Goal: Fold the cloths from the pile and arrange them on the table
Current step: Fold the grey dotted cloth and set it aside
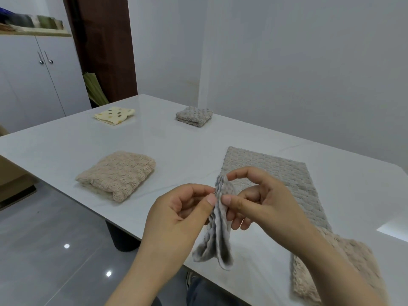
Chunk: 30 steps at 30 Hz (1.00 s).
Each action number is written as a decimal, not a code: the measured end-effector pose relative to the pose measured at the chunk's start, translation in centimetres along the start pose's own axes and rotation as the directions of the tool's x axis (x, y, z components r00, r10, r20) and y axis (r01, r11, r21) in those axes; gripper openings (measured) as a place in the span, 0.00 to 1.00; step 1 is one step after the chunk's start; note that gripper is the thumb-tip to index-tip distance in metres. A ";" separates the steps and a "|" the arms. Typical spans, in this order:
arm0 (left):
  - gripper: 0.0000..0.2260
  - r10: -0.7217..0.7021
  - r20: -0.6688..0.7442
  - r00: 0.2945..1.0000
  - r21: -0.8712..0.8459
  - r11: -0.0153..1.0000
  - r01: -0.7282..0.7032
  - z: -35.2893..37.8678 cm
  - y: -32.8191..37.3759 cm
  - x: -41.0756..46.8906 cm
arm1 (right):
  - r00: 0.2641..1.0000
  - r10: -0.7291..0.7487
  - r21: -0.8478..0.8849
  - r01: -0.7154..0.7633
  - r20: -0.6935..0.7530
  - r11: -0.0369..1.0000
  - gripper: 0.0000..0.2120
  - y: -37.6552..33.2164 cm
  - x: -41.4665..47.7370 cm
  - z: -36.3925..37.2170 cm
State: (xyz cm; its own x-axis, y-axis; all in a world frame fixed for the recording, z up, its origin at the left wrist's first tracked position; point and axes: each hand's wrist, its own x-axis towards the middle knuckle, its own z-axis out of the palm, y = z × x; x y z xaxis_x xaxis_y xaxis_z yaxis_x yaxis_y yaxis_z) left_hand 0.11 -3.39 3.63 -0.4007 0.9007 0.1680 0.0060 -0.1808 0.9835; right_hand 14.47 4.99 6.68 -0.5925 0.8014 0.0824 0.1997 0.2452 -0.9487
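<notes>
A small grey cloth (pixel 218 235) hangs bunched above the near edge of the white table (pixel 176 151). My left hand (pixel 176 215) pinches its top edge between thumb and fingers. My right hand (pixel 256 199) pinches the same top edge from the other side. Behind my hands a grey waffle cloth (pixel 276 171) lies spread flat, and a beige fluffy cloth (pixel 326 270) lies under my right forearm. Three folded cloths sit on the table: a beige one (pixel 117 174) at the left, a yellow spotted one (pixel 114 115) at the far left, a grey one (pixel 194 115) at the far middle.
The table's near edge runs diagonally from the left to the bottom right, with a dark round leg (pixel 121 239) below it and grey tiled floor (pixel 55 250) beyond. White cupboards (pixel 33 80) and a brown door frame (pixel 101 40) stand at the back left.
</notes>
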 end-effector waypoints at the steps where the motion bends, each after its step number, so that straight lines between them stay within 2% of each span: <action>1: 0.04 -0.004 0.000 1.000 -0.012 1.000 0.004 0.0 0.1 0.0 | 1.000 -0.002 -0.005 0.002 -0.008 1.000 0.12 0.0 0.1 0.1; 15: 0.09 -0.044 -0.054 0.998 -0.018 0.999 0.043 -0.6 0.1 0.1 | 0.999 -0.043 -0.020 0.042 -0.007 0.999 0.13 0.5 0.7 0.8; 17: 0.09 -0.052 -0.061 0.997 -0.047 0.998 0.049 -0.7 0.2 0.2 | 0.997 -0.050 -0.017 0.050 -0.054 0.999 0.12 0.7 0.8 0.6; 20: 0.09 -0.082 -0.089 0.993 -0.115 0.991 0.071 -1.0 0.5 0.3 | 0.970 -0.034 -0.058 0.021 -0.240 0.998 0.10 2.1 0.7 -0.1; 22: 0.06 -0.118 -0.074 0.990 -0.166 0.981 0.104 -1.2 0.5 0.4 | 0.957 0.034 -0.089 -0.062 -0.287 0.994 0.17 3.4 0.6 -0.7; 24: 0.08 -0.152 -0.046 0.987 -0.209 0.968 0.139 -1.4 0.6 0.5 | 0.973 0.163 0.025 -0.161 -0.165 0.987 0.25 4.2 0.7 -0.8; 26: 0.08 -0.174 -0.026 0.984 -0.272 0.949 0.161 -1.4 0.8 0.6 | 0.962 0.269 0.270 -0.273 0.052 0.923 0.25 4.6 0.6 -0.5; 28: 0.08 -0.201 -0.013 0.980 -0.350 0.919 0.184 -1.4 1.1 0.6 | 0.931 0.294 0.434 -0.361 0.215 0.826 0.26 4.3 0.2 0.0; 30: 0.08 -0.217 -0.016 0.976 -0.383 0.903 0.194 -1.4 1.2 0.6 | 0.924 0.268 0.493 -0.373 0.272 0.786 0.28 4.3 -0.3 0.4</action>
State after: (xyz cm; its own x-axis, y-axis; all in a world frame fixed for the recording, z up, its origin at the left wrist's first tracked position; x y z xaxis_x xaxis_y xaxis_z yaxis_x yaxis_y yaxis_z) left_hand -1.45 -3.59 4.80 -0.4068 0.9121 -0.0503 -0.4232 -0.1393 0.8953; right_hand 15.24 5.59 2.46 -0.7064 0.6579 -0.2612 -0.0072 -0.3756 -0.9268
